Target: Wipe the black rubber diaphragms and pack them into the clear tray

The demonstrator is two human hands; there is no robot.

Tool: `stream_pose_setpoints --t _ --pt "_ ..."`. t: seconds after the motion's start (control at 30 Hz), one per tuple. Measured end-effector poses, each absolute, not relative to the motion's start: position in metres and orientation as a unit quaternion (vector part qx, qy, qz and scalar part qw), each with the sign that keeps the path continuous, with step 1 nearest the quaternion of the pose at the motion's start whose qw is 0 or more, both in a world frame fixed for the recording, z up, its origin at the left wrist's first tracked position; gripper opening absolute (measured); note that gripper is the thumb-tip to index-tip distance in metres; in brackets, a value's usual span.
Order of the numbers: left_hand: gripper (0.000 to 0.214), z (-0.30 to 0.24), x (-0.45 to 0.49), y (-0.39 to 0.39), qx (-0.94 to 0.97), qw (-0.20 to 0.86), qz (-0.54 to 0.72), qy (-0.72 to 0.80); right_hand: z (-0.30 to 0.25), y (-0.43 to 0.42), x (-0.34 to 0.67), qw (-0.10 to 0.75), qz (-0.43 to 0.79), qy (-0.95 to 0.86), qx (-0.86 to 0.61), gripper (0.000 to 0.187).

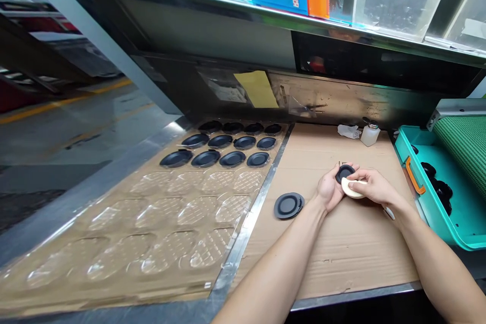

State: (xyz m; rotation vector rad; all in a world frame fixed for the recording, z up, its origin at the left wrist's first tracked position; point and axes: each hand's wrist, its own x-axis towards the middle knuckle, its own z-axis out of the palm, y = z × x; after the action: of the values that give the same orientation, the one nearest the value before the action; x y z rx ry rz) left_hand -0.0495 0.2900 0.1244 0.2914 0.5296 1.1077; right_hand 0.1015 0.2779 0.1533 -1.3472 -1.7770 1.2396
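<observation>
My left hand is closed around a small black round plastic part, its dished face turned up. Pinched in my right hand is a cream-coloured round pad, lying against the near edge of that part. On the cardboard, left of my hands, lie dark round parts, seemingly stacked. Under my right wrist a small white object is partly covered, and I cannot make out its kind.
To the left lies a clear blister tray with black parts in its back rows. A teal bin with black parts stands right, beside a green conveyor belt. A pump bottle and crumpled tissue are at the back.
</observation>
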Motion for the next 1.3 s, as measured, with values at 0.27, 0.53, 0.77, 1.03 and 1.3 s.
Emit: stream_pose_setpoints --t 0.27,0.53,0.77,1.03,1.3 --pt "0.041 0.119 -0.051 0.295 0.112 0.812 0.522 0.236 0.146 0.27 0.082 0.245 0.105 -0.761 -0.592 0.037" --pt "0.04 0.121 -0.048 0.292 0.114 0.812 0.517 0.247 0.157 0.268 0.073 0.109 -0.009 -0.733 -0.672 0.046" --pt "0.04 0.119 -0.047 0.293 0.114 0.808 0.52 0.252 0.149 0.269 0.062 0.079 -0.044 -0.725 -0.683 0.051" --pt "0.037 0.122 -0.044 0.29 0.111 0.8 0.534 0.25 0.138 0.27 0.06 0.093 -0.056 -0.731 -0.673 0.052" --pt "0.039 0.122 -0.042 0.289 0.111 0.789 0.548 0.255 0.136 0.267 0.051 0.113 -0.018 -0.72 -0.684 0.053"
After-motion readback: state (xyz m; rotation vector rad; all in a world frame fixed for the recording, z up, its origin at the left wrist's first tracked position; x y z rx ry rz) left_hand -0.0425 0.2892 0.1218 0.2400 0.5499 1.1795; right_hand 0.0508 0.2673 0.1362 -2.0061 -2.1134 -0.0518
